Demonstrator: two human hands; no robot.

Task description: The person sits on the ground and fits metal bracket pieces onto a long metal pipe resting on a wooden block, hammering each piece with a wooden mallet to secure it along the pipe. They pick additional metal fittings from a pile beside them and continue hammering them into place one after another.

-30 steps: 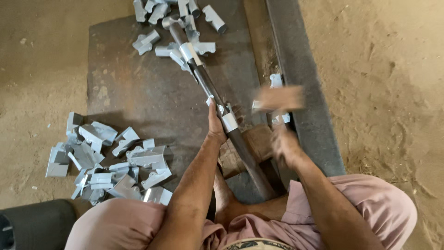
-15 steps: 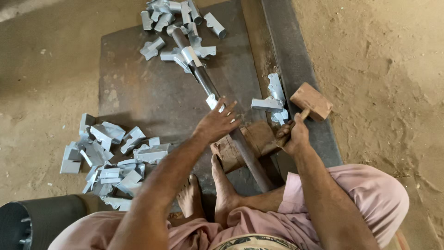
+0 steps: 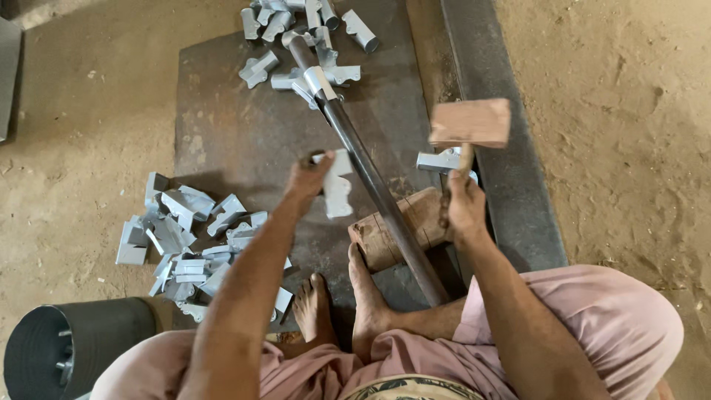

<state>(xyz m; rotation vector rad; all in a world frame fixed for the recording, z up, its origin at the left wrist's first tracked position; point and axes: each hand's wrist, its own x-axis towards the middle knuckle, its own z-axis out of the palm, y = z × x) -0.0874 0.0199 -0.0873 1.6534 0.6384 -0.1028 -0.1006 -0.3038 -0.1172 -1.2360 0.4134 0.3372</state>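
Observation:
My left hand (image 3: 307, 178) grips a bent grey sheet-metal piece (image 3: 338, 187) and holds it just left of a dark steel rod (image 3: 370, 181). The rod slants from between my legs up to the far end of a rusty steel plate (image 3: 237, 126) and rests on a wooden block (image 3: 415, 222). My right hand (image 3: 464, 201) is shut on the handle of a wooden mallet (image 3: 471, 123), whose head is raised above the rod's right side. Another grey metal piece (image 3: 438, 160) lies under the mallet.
A heap of flat grey metal pieces (image 3: 189, 237) lies at the plate's left edge. Several formed pieces (image 3: 304, 30) cluster at the rod's far end. A black cylinder (image 3: 70, 344) stands at bottom left. A steel beam (image 3: 496, 148) runs along the right. My bare feet (image 3: 348, 304) rest near the block.
My left hand was open over the rod and now holds a grey metal piece beside it. The mallet has risen from beside the block to above the rod.

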